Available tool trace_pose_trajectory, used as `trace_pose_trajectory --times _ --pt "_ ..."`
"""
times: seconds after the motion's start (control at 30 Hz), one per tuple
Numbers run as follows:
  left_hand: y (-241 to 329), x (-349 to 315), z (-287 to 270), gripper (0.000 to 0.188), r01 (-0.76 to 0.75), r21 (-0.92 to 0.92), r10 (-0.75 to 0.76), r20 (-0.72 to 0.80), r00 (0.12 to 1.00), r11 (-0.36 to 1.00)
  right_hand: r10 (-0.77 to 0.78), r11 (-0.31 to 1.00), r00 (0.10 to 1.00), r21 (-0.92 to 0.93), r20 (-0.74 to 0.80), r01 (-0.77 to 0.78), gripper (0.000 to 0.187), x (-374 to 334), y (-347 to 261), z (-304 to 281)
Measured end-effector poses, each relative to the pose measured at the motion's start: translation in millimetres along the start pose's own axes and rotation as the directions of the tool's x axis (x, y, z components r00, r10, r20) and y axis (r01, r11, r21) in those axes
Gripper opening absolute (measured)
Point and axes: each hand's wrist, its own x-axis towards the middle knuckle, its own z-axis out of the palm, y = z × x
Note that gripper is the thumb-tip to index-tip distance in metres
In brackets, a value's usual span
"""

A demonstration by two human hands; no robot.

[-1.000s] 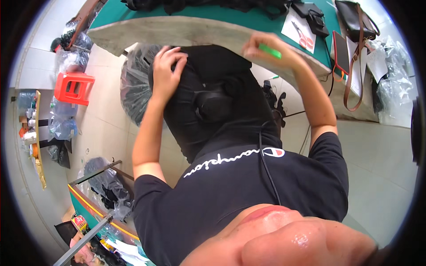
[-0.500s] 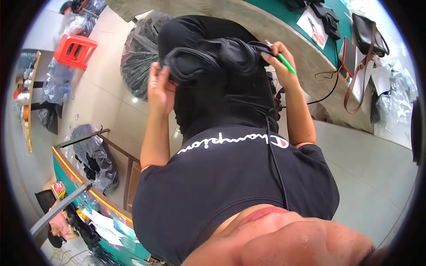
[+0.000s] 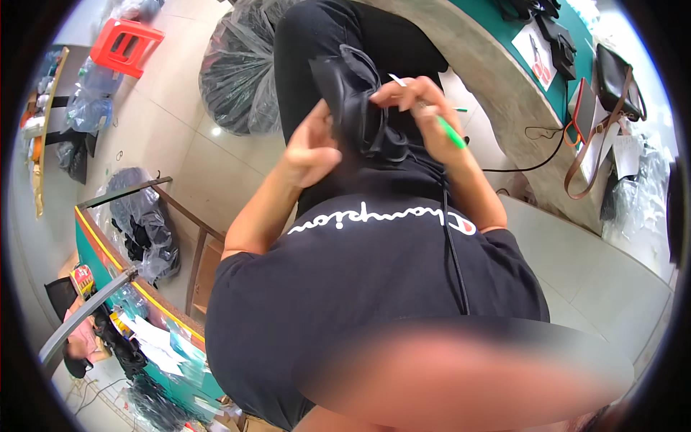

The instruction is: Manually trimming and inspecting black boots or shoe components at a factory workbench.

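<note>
A soft black item (image 3: pixel 353 101) with padded, rounded edges and shiny panels lies folded across my lap; I cannot tell its kind. My left hand (image 3: pixel 309 150) grips its left side, the fingertips partly hidden behind it and the thumb apart. At the item's right edge, my right hand (image 3: pixel 425 111) has bent fingers touching it. A slim tool with a green handle (image 3: pixel 452 133) is held in that hand, a pale tip poking out beyond the fingers. Whether it is a pen or a blade cannot be made out.
Far right, a green-topped table (image 3: pixel 489 25) bears scissors (image 3: pixel 540 61) on paper and a black bag (image 3: pixel 615 83) with a brown strap. A plastic-wrapped bundle (image 3: pixel 241 75) sits beyond my left hand, near a red stool (image 3: pixel 126 47). Another person (image 3: pixel 83 331) is at lower left.
The black item has been turned and gathered from a wide spread into a more upright fold. Both hands have come closer together; the green-handled tool stays in my right hand.
</note>
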Motion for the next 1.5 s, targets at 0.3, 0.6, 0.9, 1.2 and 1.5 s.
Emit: trace_pose_trajectory --times 0.3,0.6,0.9,1.2,1.5 --pt "-34 35 -26 0.053 0.187 0.924 -0.191 -0.128 0.973 0.334 -0.083 0.988 0.99 -0.136 -0.112 0.068 0.031 11 28 15" --pt "0 54 25 0.04 -0.401 0.147 0.423 -0.179 0.888 0.904 -0.212 0.975 0.961 -0.105 -0.18 0.196 0.031 30 -12 6" --pt "-2 38 39 0.036 -0.286 0.411 0.402 -0.229 0.887 0.866 -0.182 0.979 0.951 0.039 -0.249 0.198 0.008 29 -23 30" --pt "-11 39 39 0.033 -0.301 0.415 0.419 -0.23 0.878 0.858 -0.204 0.949 0.962 -0.276 -0.179 0.15 0.008 24 -13 21" --pt "-11 38 43 0.029 -0.279 0.392 0.398 -0.262 0.879 0.876 -0.257 0.921 0.948 -0.343 -0.186 0.182 0.008 24 -13 23"
